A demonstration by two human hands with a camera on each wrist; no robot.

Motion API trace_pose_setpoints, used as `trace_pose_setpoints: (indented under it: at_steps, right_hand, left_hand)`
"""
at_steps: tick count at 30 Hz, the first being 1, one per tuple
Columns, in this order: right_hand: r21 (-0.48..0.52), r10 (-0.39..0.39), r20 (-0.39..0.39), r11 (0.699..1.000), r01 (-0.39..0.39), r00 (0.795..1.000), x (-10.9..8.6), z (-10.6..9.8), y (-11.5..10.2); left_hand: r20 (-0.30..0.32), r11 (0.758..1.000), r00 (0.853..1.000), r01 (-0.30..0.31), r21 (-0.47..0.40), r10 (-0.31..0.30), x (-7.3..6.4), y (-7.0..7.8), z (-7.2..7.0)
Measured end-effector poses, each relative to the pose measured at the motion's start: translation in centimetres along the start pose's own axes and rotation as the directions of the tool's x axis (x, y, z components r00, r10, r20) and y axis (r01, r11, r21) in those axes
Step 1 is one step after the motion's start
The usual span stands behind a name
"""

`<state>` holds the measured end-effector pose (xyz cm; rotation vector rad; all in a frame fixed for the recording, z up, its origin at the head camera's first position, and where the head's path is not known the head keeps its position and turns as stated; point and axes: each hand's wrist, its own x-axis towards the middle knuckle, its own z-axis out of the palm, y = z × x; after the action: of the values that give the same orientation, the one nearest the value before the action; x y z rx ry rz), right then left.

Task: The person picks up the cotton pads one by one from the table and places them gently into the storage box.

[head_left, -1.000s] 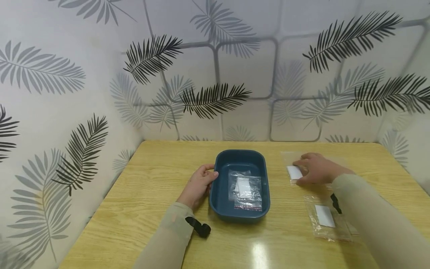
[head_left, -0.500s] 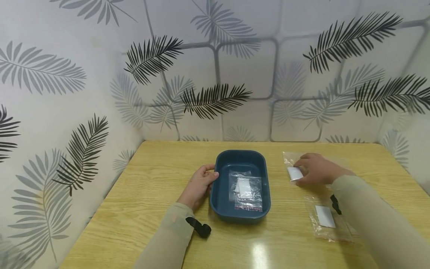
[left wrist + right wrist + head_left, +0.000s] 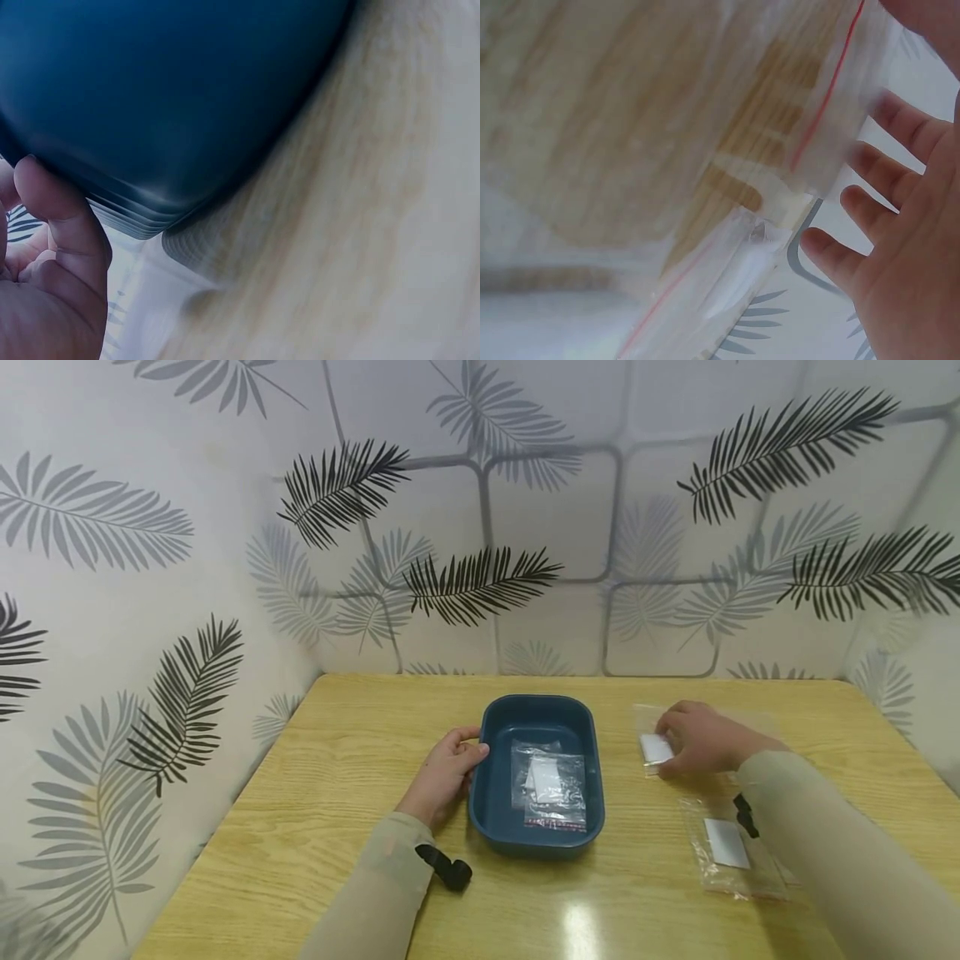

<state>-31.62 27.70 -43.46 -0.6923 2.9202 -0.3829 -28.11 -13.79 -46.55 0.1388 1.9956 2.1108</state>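
My left hand grips the left wall of a dark blue plastic bin, thumb at the rim. In the left wrist view the thumb and curled fingers meet the bin's edge. Inside it lie overlapping clear zip bags with white inserts. To the right, my right hand pinches a clear zip bag holding a white card, between thumb and fingers. Up close in the right wrist view, a zip bag with a red seal line lies by the fingers; their exact contact is blurred.
Nearer on the right, another zip bag with a white card lies partly under the right forearm. The wooden table meets a leaf-patterned wall at the back and left. Black straps sit on both wrists.
The bag and white card under my right hand have shifted slightly, with the fingers drawn a little closer around them. My left hand and the bin have stayed put.
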Motion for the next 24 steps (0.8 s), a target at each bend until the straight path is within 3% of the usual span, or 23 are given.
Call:
trace_pose_setpoints:
  at_steps: [13, 24]
  right_hand:
    - [-0.023, 0.061, 0.037, 0.998, -0.060, 0.997, 0.12, 0.43, 0.20]
    - [-0.015, 0.002, -0.019, 1.000, -0.002, 1.000, 0.41, 0.45, 0.18]
  left_hand:
    - [0.015, 1.000, 1.000, -0.014, 0.007, 0.014, 0.16, -0.24, -0.16]
    - [0.008, 1.000, 1.000, -0.001, -0.004, 0.001, 0.02, -0.08, -0.01]
